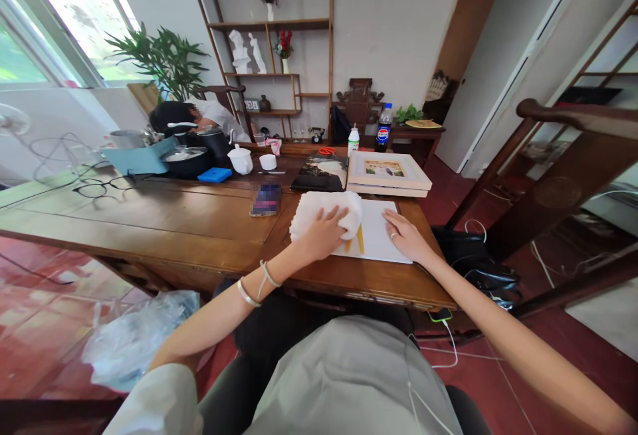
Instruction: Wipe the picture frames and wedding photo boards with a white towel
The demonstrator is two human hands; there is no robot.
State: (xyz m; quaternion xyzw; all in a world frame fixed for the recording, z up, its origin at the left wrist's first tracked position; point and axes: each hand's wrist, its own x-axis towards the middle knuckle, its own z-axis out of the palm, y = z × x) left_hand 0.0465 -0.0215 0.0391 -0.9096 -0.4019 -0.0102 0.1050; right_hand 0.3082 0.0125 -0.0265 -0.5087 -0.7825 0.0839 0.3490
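Note:
My left hand (326,230) lies on top of a fluffy white towel (310,206), its fingers spread over the cloth. Under the towel's right side is a white board or sheet (381,239) with yellow markings (359,241), partly covered. My right hand (405,236) rests on the right part of this white surface, fingers stretched out, holding nothing. A ring shows on one finger.
Behind the towel lie a dark picture book (316,173) and white framed picture (389,173). A phone (266,199) is to the left. Farther off stand a white teapot (241,159), blue box (142,157), small white bottle (353,139) and cola bottle (383,128). Someone leans on the far side.

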